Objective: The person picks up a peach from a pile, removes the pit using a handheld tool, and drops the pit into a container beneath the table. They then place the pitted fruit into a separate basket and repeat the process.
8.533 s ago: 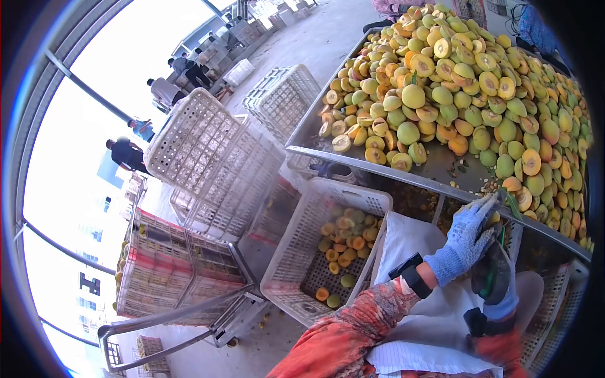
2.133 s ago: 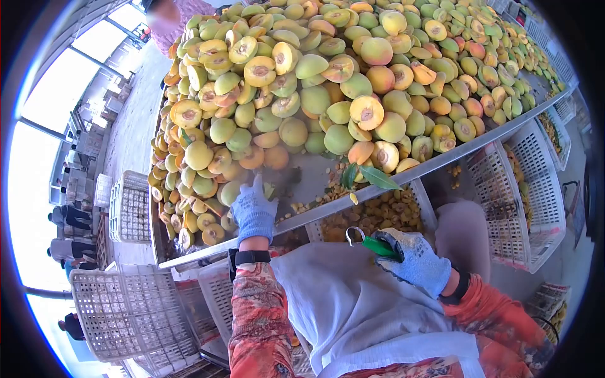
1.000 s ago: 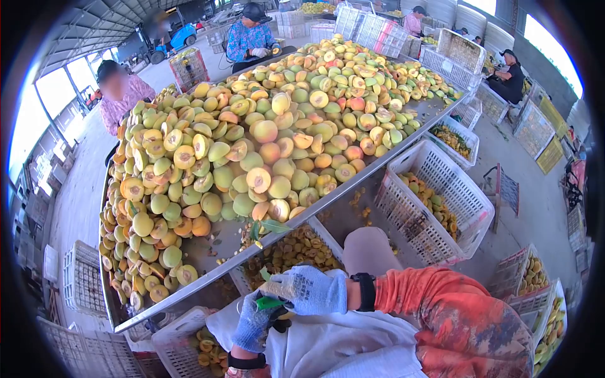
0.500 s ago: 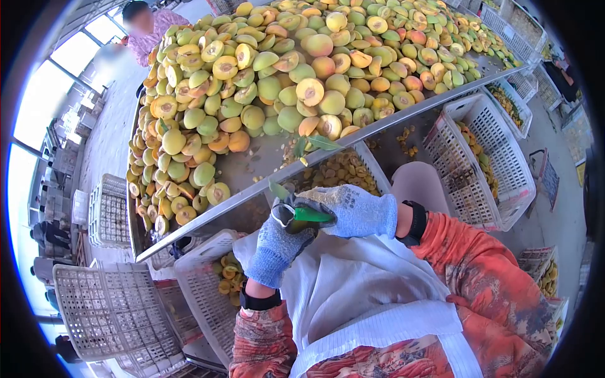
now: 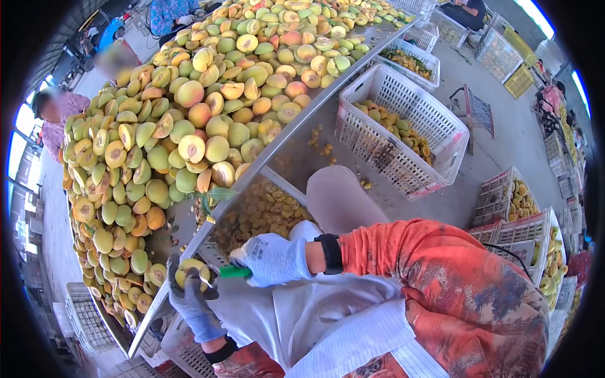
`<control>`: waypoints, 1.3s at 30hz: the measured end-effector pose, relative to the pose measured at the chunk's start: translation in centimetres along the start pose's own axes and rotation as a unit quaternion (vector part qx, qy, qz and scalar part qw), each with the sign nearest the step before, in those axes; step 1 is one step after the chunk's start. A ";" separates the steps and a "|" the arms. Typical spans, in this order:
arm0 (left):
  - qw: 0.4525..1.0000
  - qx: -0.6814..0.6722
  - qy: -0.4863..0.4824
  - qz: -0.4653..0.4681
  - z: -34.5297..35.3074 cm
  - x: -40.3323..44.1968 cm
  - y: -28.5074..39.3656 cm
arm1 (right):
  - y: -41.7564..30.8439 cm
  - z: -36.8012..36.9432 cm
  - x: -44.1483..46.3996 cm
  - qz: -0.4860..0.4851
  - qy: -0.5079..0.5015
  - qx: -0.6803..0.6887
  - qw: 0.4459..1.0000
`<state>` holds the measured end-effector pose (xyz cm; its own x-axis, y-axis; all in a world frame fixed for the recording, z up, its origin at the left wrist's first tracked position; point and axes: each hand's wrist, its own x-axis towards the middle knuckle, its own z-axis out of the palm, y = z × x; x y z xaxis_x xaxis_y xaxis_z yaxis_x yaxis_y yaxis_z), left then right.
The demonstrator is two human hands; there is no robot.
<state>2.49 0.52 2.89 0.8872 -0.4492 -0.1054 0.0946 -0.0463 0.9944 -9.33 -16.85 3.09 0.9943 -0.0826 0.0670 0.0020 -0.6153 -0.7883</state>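
So the fruit is down in the lower left of the frame, just by the near edge of the tabletop, with the left hand clamped around it, gloved fingers on either side. The right hand, a bit left of centre, is wrapped around a green-handled tool, and its metal end is right up at the fruit. Can't tell if it's actually in the flesh. I'd call this the tool-to-fruit step. Imo the next move calls for a firm left grip and a small, controlled push or turn from the right wrist, tip clear of the left fingers. The big fruit pile fills the upper left, and a crate of pieces sits near centre, below the tabletop edge.
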 end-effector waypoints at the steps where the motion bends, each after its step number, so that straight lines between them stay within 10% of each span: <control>1: 0.998 -0.063 0.012 -0.016 -0.4 0.3 0.6 | 0.8 0.2 0.0 0.003 0.069 0.047 0.997; 3: 0.995 -0.097 0.036 -0.009 -1.1 0.6 -0.5 | 3.6 0.0 0.4 0.022 0.060 -0.082 0.995; 5: 0.905 -0.359 0.000 -0.231 -2.5 1.0 -1.4 | 5.4 0.8 -0.1 0.045 0.069 -0.197 0.977; 11: 0.885 -0.432 0.017 -0.173 0.7 -0.8 -1.6 | -2.6 0.9 -1.6 0.010 0.093 -0.096 0.991; 29: 0.927 -0.371 0.004 -0.046 2.1 -4.6 0.0 | -2.7 5.6 -2.7 -0.072 0.081 -0.353 0.929; 39: 0.975 -0.191 0.118 0.010 3.3 -7.6 2.6 | -4.0 5.6 -5.4 -0.098 0.019 -0.267 0.959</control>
<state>-5.47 0.84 6.27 0.9653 -0.2277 -0.1280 0.1975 0.3157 0.9281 -14.10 -9.55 2.47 0.9759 0.0540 0.2115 0.1241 -0.9343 -0.3342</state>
